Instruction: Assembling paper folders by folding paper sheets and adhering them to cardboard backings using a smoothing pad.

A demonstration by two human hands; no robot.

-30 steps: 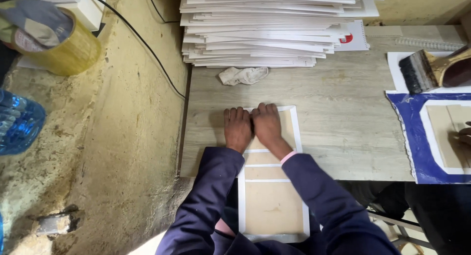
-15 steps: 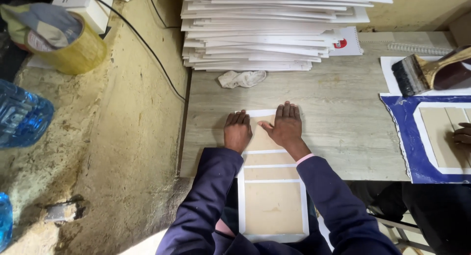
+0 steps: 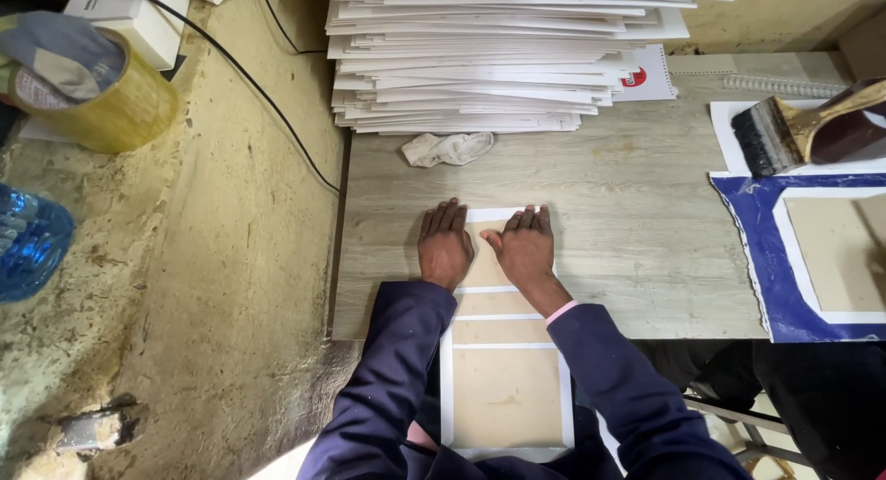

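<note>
Both hands, left [image 3: 445,247] and right [image 3: 524,249], press flat with fingers spread on the cover [image 3: 506,351] at the table's [image 3: 609,222] six-o'clock edge; it looks light, stiff, best gripped by its side edges.

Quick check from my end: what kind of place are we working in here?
Probably a small bookbinding or print-finishing workshop. Both hands, left hand and right hand, press flat on a white-bordered board cover; a tall stack of white sheets and a wide paste brush sit on the wooden table.
</note>
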